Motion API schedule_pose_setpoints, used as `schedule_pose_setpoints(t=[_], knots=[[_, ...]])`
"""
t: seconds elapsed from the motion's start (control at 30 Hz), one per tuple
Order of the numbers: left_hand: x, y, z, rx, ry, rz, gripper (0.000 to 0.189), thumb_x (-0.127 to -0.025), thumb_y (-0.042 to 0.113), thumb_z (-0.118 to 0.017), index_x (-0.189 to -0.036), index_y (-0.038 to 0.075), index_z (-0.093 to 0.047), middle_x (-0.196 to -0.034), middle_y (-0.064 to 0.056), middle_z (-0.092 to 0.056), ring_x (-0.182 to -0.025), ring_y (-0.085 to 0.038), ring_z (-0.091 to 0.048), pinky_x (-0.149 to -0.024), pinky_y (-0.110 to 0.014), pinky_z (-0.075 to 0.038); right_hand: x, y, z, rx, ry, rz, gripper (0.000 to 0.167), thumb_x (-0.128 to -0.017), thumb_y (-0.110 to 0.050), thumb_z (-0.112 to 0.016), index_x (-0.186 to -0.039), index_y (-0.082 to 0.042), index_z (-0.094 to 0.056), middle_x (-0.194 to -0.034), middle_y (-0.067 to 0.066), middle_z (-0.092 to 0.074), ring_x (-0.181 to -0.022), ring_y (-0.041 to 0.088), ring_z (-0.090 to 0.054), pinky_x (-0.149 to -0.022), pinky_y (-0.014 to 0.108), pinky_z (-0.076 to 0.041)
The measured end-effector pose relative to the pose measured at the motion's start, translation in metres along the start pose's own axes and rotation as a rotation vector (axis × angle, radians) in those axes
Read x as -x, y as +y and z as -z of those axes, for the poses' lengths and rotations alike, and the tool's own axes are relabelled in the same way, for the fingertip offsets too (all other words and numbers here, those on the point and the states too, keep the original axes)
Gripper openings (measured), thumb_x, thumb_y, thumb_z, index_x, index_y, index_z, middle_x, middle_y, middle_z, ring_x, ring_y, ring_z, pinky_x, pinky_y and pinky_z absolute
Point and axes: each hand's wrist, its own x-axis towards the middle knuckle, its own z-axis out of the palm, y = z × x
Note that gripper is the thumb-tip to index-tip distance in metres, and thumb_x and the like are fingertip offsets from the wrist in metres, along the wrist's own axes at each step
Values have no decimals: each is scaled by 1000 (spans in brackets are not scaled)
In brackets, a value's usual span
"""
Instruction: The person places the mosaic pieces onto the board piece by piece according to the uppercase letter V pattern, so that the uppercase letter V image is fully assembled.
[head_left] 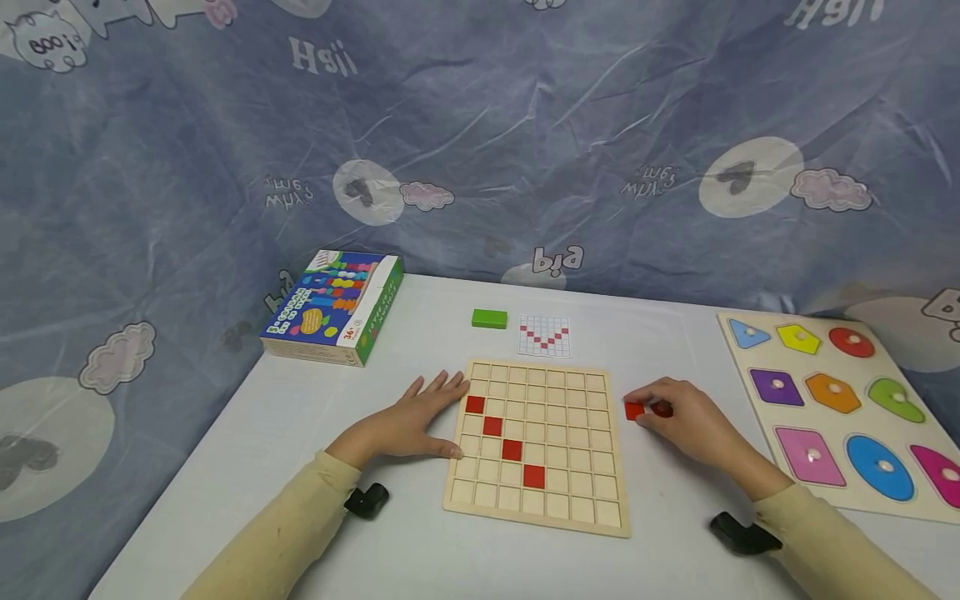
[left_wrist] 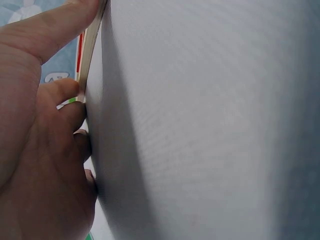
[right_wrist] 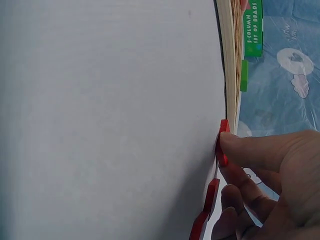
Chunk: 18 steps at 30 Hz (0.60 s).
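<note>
A wooden grid board [head_left: 558, 456] lies flat in the middle of the table, with several red square tiles [head_left: 512, 450] set in its cells along a diagonal. My left hand [head_left: 408, 423] rests spread at the board's left edge, thumb and fingertips touching the rim. Just right of the board, my right hand [head_left: 693, 422] pinches a red tile [head_left: 632, 411] between thumb and fingers, close to the tabletop. Below it, more loose red tiles [right_wrist: 212, 195] lie by the curled fingers in the right wrist view; the hand partly hides them in the head view.
Behind the board lie a green block [head_left: 489, 319] and a small pattern card [head_left: 544, 337] with red squares in a V. A bead-set box [head_left: 333, 308] stands back left. On the right is a shape puzzle board [head_left: 813, 425] with knobbed pieces.
</note>
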Motion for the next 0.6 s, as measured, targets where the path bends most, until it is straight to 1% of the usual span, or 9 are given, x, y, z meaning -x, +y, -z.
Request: schedule_pose_setpoints(t=[0.27,0.5,0.6], knots=[[0,2,1,-8,-3,8,108,-83,57,-78,-164,19,-19,-171,0,-11,-157,-23,1,-126,-45,5,2,0,-2,-21,7,-11,22,-87,-6,-80,-109,-11,-77,-99,1,-67,-83,17,-53,-68,29,-46],[0,2,0,-4,-1,6,108,-83,57,-78,-164,19,-19,-171,-1,-11,-157,-24,1,-126,-46,5,6,-2,-5,-16,25,-8,24,-86,-5,-80,-107,-14,-72,-84,-3,-58,-73,13,-46,-60,26,-39],[-1,1,0,-5,1,6,107,-83,57,-78,-164,19,-20,-171,-1,-11,-157,-24,1,-126,-46,5,8,-2,-5,-9,19,-12,24,-87,-6,-79,-108,-15,-69,-80,-4,-56,-70,12,-46,-58,25,-39]])
